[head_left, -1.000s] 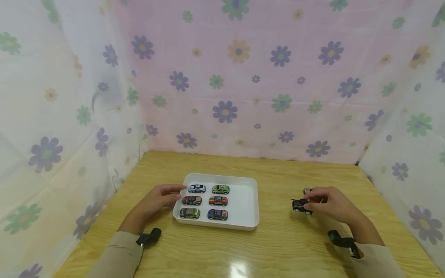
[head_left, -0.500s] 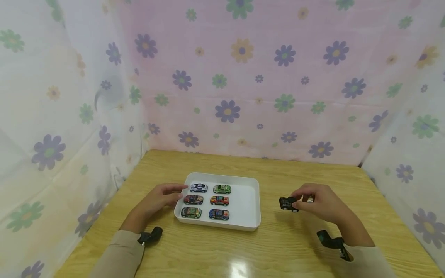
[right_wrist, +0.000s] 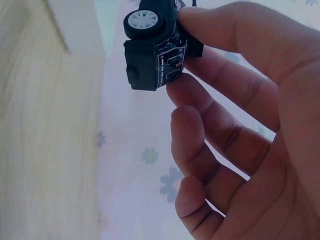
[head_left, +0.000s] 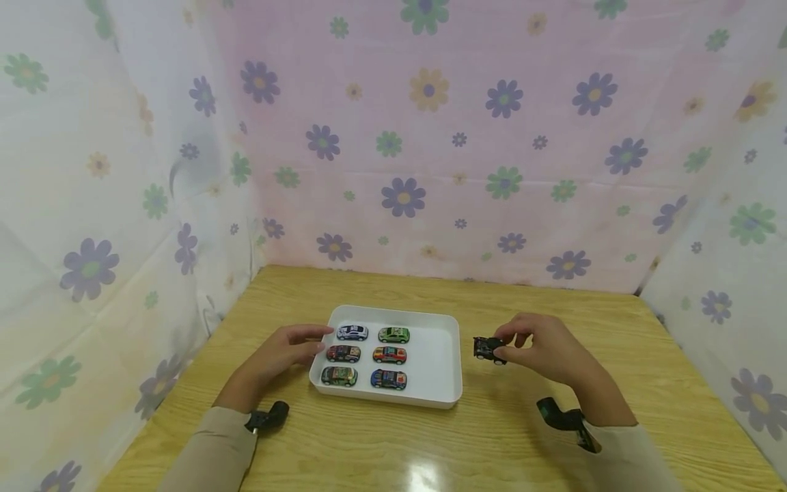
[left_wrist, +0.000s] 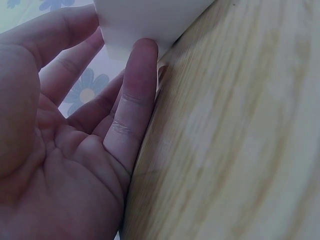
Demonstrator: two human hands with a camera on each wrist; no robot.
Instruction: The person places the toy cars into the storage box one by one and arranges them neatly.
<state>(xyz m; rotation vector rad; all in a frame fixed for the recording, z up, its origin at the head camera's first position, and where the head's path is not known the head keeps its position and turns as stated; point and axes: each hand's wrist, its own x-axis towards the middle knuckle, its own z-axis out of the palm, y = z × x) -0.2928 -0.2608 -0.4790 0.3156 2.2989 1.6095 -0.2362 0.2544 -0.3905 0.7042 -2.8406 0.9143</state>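
Observation:
My right hand (head_left: 544, 348) pinches a black toy car (head_left: 488, 348) between thumb and fingers, just right of the white tray (head_left: 433, 352). In the right wrist view, one light-hubbed wheel and the printed bodywork of the car (right_wrist: 172, 62) show. The left hand (head_left: 283, 354) rests its fairly straight fingers against the tray's left side. From the left wrist, a fingertip (left_wrist: 143, 55) touches the tray's outer wall (left_wrist: 147, 20). Inside the tray, several toy cars stand in two columns, among them a white car (head_left: 352, 333), a green car (head_left: 393, 335) and a blue car (head_left: 389, 379).
The tray's right part is bare white floor. A wooden table (head_left: 393, 444) bears everything, and a flowered curtain (head_left: 455, 171) closes off the back and sides. Dark wrist devices (head_left: 267, 417) sit on both forearms.
My right hand has carried the black toy car left, closer to the tray. Another small car behind that hand has dropped out of sight. The left hand has stayed at the tray.

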